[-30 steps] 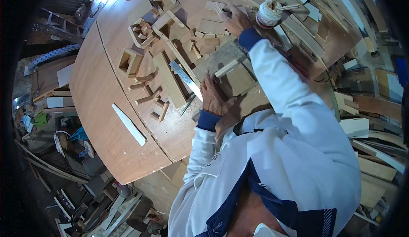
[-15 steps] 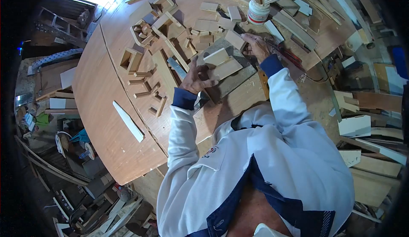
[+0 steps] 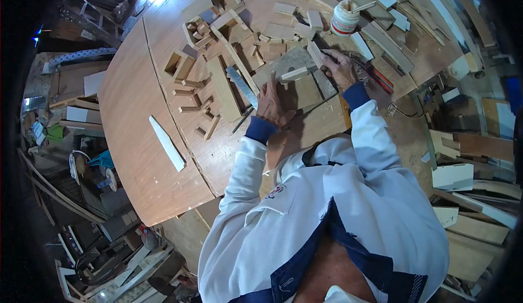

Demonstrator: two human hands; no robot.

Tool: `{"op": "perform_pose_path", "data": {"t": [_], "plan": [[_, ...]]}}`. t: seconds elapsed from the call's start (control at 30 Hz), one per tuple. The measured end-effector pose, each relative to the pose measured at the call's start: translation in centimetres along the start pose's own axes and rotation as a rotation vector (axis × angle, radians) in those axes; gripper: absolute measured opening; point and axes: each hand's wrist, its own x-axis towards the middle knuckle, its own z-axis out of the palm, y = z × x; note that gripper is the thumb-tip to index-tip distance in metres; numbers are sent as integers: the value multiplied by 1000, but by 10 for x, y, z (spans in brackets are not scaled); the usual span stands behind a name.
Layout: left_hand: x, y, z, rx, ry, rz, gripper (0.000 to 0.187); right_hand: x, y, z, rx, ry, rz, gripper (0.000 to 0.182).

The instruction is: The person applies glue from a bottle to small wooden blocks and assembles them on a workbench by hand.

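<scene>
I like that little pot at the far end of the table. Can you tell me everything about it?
The little pot is a small round tub, white with a red band near its bottom. It stands upright at the far side of the wooden table, among scattered wood offcuts. A pale stick pokes out of its open top, leaning right. What is inside is hidden. Neither hand touches it; the right hand is nearest.

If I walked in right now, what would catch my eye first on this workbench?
Probably the two hands at the middle of the big round brown wooden table: the left hand rests on a flat wooden board, and the right hand holds a small pale wooden block. Behind them stands a white glue pot with a red band, and many small cut wood pieces lie scattered to the left.
</scene>
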Motion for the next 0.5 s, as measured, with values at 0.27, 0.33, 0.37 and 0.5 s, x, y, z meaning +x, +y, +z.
{"op": "perform_pose_path", "data": {"t": [0.27, 0.33, 0.37, 0.5], "plan": [[-34, -38, -5, 31, 366, 146, 94, 6, 24, 2, -432, 101, -322, 35], [-39, -53, -10, 196, 478, -130, 80, 0, 23, 4, -350, 63, -227, 35], [-40, -63, -12, 339, 494, -322, 79, -1, 24, 5, -347, 54, -229, 35], [-38, -94, -16, 530, 519, -562, 86, -7, 28, 8, -746, 121, -456, 32]]}}
